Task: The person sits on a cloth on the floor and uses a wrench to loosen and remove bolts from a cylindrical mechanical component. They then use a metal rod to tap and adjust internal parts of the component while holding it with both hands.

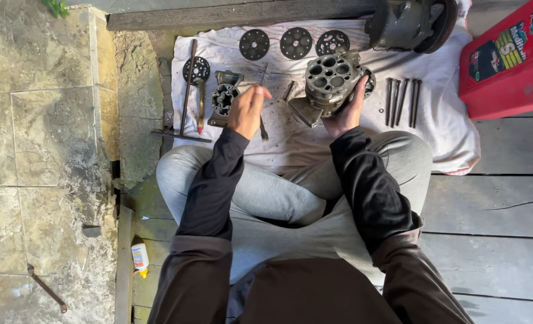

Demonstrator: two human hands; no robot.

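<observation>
My right hand (345,111) grips a grey metal cylinder block (327,81) with several round bores, tilted up over a white cloth (446,114). My left hand (246,110) hovers left of it, fingers pinched around a thin metal tool (263,123) whose tip points down at the cloth. A second, smaller bored housing (224,98) lies on the cloth just left of my left hand. I sit cross-legged in grey trousers, with my knees on the cloth's near edge.
Three round metal plates (295,43) lie in a row at the cloth's far edge, a fourth (196,70) at left by a T-handle wrench (185,96). Several long bolts (401,99) lie at right. A red container (509,60) stands far right, a small bottle (139,258) lower left.
</observation>
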